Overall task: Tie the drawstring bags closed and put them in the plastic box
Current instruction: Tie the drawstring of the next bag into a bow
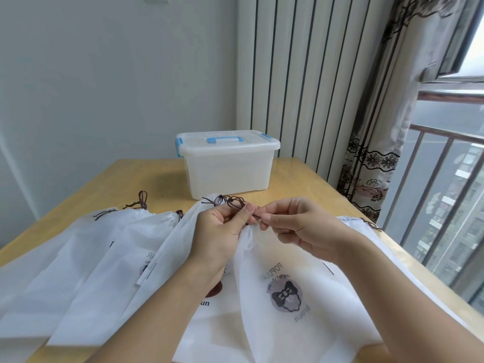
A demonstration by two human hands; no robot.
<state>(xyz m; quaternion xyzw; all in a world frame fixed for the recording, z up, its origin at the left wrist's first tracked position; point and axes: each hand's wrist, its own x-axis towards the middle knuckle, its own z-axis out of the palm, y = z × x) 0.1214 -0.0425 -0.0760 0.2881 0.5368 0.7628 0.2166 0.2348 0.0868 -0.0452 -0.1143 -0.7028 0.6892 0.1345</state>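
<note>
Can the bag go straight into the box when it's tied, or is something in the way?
The plastic box has its lid shut, with the blue side clips down. That blocks the bag both hands are tying. The table between looks bare.

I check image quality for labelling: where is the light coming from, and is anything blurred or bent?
Head view: daylight enters from the window at right; the wide lens bends the table edges; left hand and right hand on the drawstring look sharp.

Both hands pinch a bag's drawstring.
</note>
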